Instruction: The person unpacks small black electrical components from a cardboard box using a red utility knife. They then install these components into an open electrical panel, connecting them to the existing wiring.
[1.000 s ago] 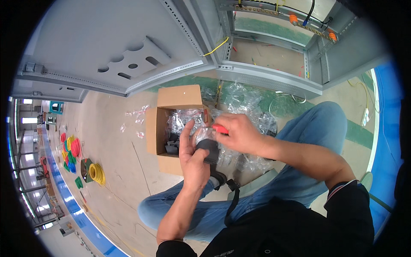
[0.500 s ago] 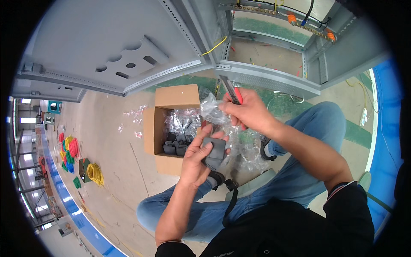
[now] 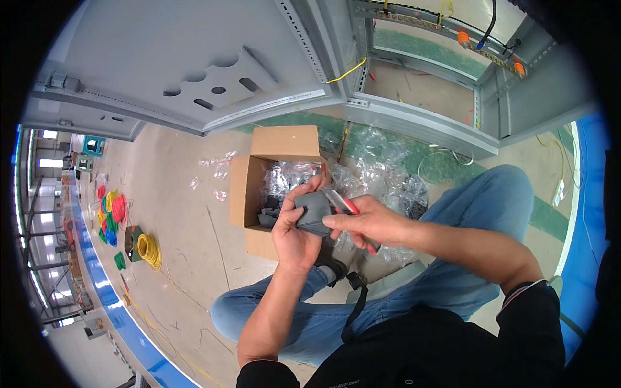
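Observation:
My left hand [image 3: 292, 238] is closed around a dark grey plastic cap [image 3: 313, 212], a squarish piece with slanted sides. It is held over the near right corner of an open cardboard box [image 3: 240, 189]. My right hand [image 3: 363, 223] grips a slim red-and-grey utility knife [image 3: 349, 205], its front part lying across the cap's right edge. The right thumb touches the cap. Inside the box are more dark grey caps [image 3: 266, 217] and clear plastic bags [image 3: 291, 174]. Loose clear plastic bags [image 3: 381, 168] are heaped on the floor to the box's right.
A grey metal cabinet [image 3: 414, 126] with an open door [image 3: 149, 58] stands ahead. Coils of yellow cable [image 3: 149, 251] and coloured bundles [image 3: 118, 208] sit at left on the floor. My bent legs [image 3: 479, 213] frame the work area. A white power strip [image 3: 558, 193] lies far right.
My right hand has let go of a clear plastic bag and come down and toward me to the cap, still holding the knife. The left hand has raised the cap slightly.

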The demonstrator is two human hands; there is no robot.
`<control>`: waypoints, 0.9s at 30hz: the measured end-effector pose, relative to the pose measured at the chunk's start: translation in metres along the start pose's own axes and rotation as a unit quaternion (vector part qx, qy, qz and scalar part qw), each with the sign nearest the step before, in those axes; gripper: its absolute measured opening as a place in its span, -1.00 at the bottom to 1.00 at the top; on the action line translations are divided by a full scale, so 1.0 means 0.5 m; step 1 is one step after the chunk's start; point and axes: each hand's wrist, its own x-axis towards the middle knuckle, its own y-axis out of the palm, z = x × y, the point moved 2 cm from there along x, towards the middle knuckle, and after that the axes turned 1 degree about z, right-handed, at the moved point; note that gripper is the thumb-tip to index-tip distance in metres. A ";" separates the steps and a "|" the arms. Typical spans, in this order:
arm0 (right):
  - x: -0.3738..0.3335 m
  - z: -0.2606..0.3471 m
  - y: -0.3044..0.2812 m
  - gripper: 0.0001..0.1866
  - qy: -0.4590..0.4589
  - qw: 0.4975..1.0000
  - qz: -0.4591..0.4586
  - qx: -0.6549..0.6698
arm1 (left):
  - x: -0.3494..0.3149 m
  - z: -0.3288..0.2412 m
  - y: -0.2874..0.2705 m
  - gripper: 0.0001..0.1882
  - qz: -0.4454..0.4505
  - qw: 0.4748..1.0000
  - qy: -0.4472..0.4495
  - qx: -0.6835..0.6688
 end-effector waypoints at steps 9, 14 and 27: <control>0.015 0.024 -0.017 -0.75 -0.041 0.995 -0.042 -0.079 | 0.000 -0.056 -0.012 -0.58 0.033 0.910 -0.075 0.406; 0.016 0.056 -0.029 -0.67 -0.034 0.992 -0.087 -0.083 | 0.074 -0.153 -0.111 -0.66 -0.027 0.759 -0.014 0.651; 0.009 0.055 -0.032 -0.74 -0.054 0.991 -0.080 -0.090 | 0.119 -0.097 -0.506 -0.58 0.042 0.571 -0.144 0.807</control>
